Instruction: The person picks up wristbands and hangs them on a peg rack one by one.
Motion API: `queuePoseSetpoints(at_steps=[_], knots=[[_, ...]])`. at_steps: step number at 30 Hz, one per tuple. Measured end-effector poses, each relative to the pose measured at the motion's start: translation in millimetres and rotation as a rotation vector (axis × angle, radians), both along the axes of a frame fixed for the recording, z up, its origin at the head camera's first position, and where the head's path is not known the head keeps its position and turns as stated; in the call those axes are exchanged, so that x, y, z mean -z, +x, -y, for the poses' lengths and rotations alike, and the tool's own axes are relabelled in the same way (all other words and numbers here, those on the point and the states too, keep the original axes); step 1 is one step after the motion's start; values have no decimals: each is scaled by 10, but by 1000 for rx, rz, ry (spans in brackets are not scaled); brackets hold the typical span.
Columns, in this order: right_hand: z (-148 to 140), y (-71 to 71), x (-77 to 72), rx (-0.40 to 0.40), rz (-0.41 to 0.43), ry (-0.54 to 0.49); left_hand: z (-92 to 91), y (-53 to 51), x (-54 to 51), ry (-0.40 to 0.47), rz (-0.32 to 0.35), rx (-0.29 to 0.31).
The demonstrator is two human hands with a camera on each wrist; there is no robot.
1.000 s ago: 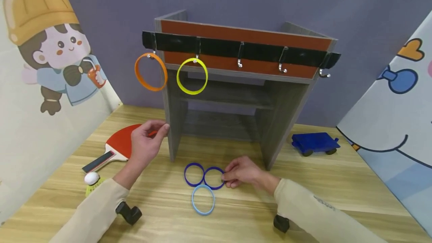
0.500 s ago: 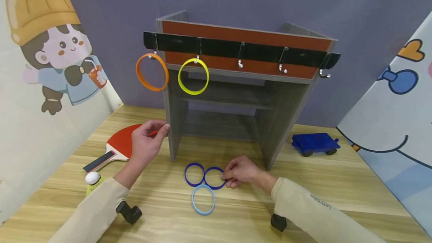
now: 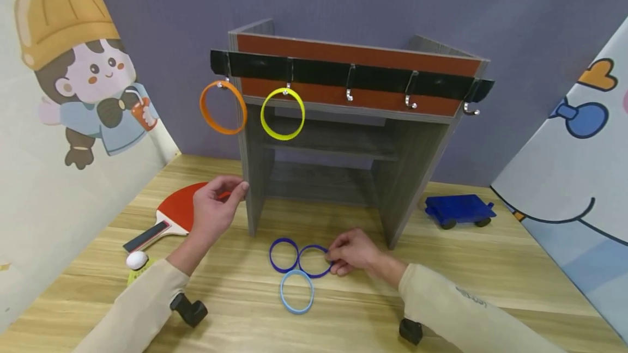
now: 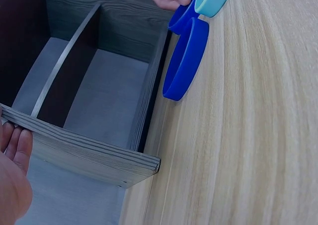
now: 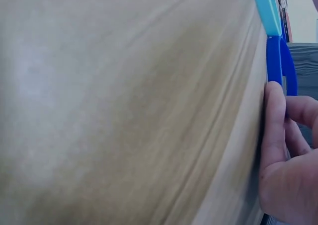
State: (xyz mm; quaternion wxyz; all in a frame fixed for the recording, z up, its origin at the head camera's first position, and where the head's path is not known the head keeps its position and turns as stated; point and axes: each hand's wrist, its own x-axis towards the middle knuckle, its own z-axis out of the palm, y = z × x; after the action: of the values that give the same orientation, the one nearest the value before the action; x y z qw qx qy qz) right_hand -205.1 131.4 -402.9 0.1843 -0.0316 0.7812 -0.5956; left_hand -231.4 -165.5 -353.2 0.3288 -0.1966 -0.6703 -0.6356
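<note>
My right hand (image 3: 354,252) pinches the right side of a dark blue ring (image 3: 314,275) on the wooden table. Touching it on the left lies a second dark blue ring (image 3: 271,257), and a light blue ring (image 3: 296,312) lies in front of both. At the left, my left hand (image 3: 216,206) holds the front edge of the grey shelf unit's (image 3: 251,200) side panel. The left wrist view shows fingers (image 4: 22,145) against that panel. An orange ring (image 3: 203,116) and a yellow ring (image 3: 302,119) hang from the two leftmost hooks.
A black strip (image 3: 321,70) with several metal hooks crosses the top front of the shelf unit. A red table-tennis bat (image 3: 181,206) and a shuttlecock (image 3: 137,260) lie at the left. A blue toy cart (image 3: 458,209) stands right of the unit.
Both hands keep their holds. The scene shifts slightly with the head camera; the rings have not visibly moved on the table.
</note>
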Motion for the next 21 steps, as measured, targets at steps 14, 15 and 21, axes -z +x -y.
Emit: queuePoseSetpoints(at_steps=[14, 15, 21], knots=[[-105, 151, -36, -13, -8, -55, -66, 197, -209, -31, 2, -7], [-119, 165, -40, -14, -11, -59, -65, 195, -207, -31, -1, -5], [-212, 248, -121, -25, -64, -80, -63, 177, -192, -24, -7, 3]])
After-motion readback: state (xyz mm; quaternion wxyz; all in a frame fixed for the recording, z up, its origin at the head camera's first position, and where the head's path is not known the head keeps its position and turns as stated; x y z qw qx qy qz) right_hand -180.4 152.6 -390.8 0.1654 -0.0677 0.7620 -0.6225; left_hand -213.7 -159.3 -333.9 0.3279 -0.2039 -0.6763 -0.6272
